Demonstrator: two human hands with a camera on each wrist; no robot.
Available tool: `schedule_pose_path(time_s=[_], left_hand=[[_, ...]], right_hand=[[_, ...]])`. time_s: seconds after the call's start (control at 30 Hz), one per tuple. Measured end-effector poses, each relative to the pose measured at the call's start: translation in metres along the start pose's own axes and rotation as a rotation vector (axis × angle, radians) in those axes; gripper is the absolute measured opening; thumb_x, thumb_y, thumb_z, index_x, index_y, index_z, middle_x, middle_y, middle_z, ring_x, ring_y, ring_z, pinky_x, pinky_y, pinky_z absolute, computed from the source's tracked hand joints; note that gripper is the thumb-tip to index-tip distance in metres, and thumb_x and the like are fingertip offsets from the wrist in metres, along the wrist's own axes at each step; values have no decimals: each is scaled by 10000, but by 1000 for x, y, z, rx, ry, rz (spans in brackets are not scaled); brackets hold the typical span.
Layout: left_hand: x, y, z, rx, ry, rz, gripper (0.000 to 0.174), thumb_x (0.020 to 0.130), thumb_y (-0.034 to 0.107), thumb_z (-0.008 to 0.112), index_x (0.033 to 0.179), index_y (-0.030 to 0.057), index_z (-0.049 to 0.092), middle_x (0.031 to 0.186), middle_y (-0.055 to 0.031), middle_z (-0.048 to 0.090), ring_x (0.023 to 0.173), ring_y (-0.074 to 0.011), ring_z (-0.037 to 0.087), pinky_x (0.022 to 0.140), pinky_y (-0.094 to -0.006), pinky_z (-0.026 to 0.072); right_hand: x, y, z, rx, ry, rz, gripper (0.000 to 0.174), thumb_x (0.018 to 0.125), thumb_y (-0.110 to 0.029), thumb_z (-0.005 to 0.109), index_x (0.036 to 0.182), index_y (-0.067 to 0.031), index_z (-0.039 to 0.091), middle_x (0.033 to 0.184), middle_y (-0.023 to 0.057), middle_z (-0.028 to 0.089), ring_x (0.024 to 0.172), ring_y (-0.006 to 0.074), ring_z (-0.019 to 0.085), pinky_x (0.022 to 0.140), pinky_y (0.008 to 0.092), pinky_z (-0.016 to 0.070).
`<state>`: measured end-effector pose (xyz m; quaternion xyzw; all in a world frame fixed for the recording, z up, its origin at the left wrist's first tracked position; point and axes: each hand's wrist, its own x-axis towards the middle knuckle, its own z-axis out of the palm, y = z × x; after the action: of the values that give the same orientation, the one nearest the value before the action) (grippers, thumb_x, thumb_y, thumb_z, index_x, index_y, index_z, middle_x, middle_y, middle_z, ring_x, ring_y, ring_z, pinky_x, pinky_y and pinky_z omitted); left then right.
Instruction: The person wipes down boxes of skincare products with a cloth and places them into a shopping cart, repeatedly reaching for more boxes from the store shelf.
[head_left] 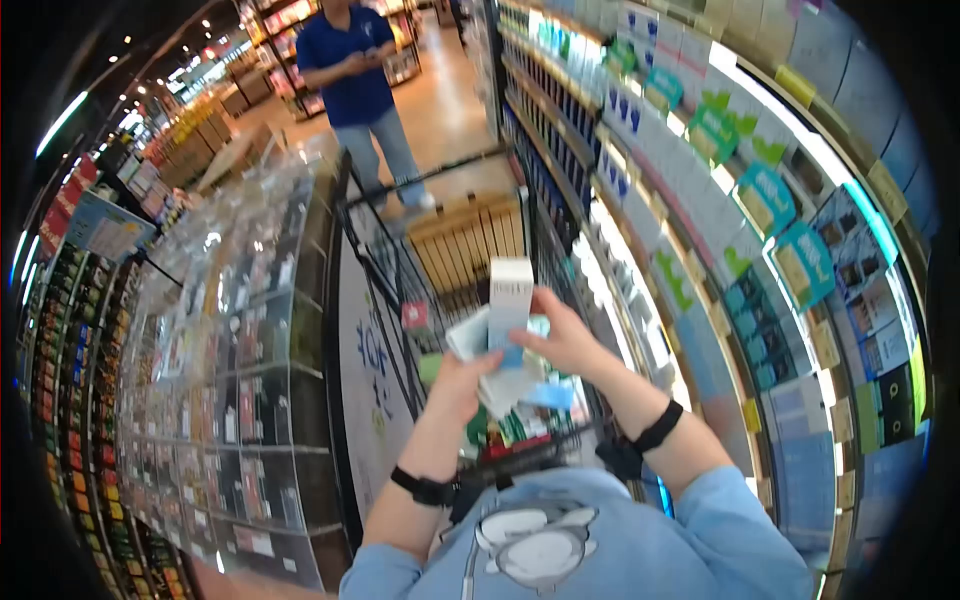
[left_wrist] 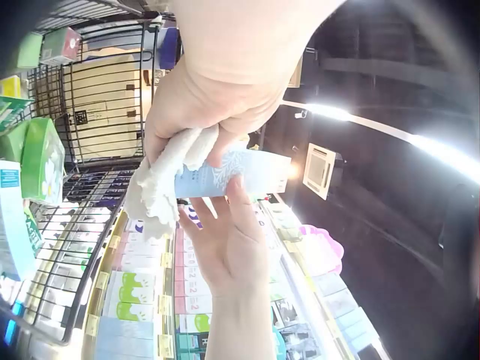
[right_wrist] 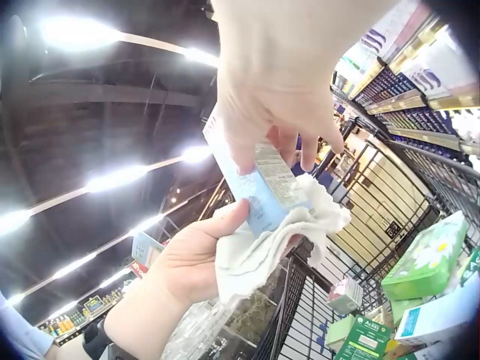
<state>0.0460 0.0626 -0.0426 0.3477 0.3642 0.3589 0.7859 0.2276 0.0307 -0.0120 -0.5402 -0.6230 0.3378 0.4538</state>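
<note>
A light blue and white box (head_left: 509,305) is held upright between both hands above a shopping cart. My left hand (head_left: 463,388) grips its lower end together with a crumpled white cloth or tissue (right_wrist: 259,259), the thumb lying on the box. From the other side my right hand (head_left: 567,338) holds the box, thumb on its front and fingers behind. In the left wrist view the white material (left_wrist: 159,186) wraps round one end of the box (left_wrist: 244,171). Small print covers one side of the box (right_wrist: 279,180) in the right wrist view.
The cart (head_left: 440,180) holds a cardboard box (head_left: 468,238), a green flowered pack (right_wrist: 427,255) and several other packs. Clear bins (head_left: 250,400) line the left side; shelves of boxed goods (head_left: 700,220) line the right. A person in a blue shirt (head_left: 352,85) stands beyond the cart.
</note>
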Motion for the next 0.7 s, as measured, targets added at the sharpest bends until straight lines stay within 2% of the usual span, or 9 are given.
schedule_pose_path(time_s=[0.1,0.23,0.4,0.43,0.5,0.57,0.6,0.67,0.7], left_hand=[[1,-10,-15,-78,5,-67,411,815,-19,578,1212,-17,473,1137,-130,575,1021,-268,587,879,-401,487],[-6,-14,-25,-146,27,-49,416,825,-9,571,1223,-25,452,1163,-141,555,1030,-265,578,879,-384,486],[-17,-8,-44,-182,71,-64,441,817,-55,536,1246,-30,439,1202,-166,535,1095,-308,546,932,-432,457],[-21,-8,-47,-192,67,-66,449,812,-56,540,1248,-29,438,1203,-165,535,1098,-309,544,938,-436,451],[-25,-11,-54,-188,73,-71,456,807,-57,543,1250,-26,438,1204,-163,535,1101,-309,542,941,-438,448],[-25,-13,-57,-171,81,-85,468,799,-58,548,1252,-19,439,1206,-158,536,1105,-309,538,946,-444,442],[-25,-14,-57,-158,81,-87,473,795,-59,548,1253,-16,440,1206,-157,536,1106,-309,537,949,-447,439],[-21,-15,-54,-172,91,-83,473,796,-63,541,1254,-13,439,1207,-157,536,1104,-309,538,946,-448,441],[-20,-10,-46,-178,65,-97,470,798,-67,534,1255,-18,436,1208,-161,534,1106,-310,536,946,-450,440]], right_hand=[[-5,2,1,-28,35,26,526,761,-132,686,1193,1,417,1056,181,561,1026,299,554,900,374,426],[-11,45,0,-127,106,45,546,745,-159,688,1197,0,426,1080,205,535,1017,333,546,877,386,438],[-44,110,10,-740,-48,393,508,700,-196,668,1137,-32,469,1115,211,500,1005,388,536,831,452,467],[-50,122,15,-738,-55,388,508,700,-196,668,1137,-32,469,1115,211,500,1005,388,536,831,452,467],[-57,144,23,-712,-46,564,467,703,-193,650,1113,-49,479,1109,201,497,996,390,536,827,467,472],[-62,159,27,-706,-72,613,476,714,-224,640,1126,-50,476,1120,197,499,995,384,537,832,462,472],[-59,152,27,-752,-79,631,472,722,-240,634,1124,-49,476,1117,187,506,998,374,540,826,458,474],[-51,122,13,-737,-72,560,521,718,-280,667,1123,-20,465,1065,229,506,984,413,525,823,452,469],[-50,113,6,-782,-3,466,469,725,-305,650,1099,-56,515,1051,182,545,975,371,551,800,457,479]])
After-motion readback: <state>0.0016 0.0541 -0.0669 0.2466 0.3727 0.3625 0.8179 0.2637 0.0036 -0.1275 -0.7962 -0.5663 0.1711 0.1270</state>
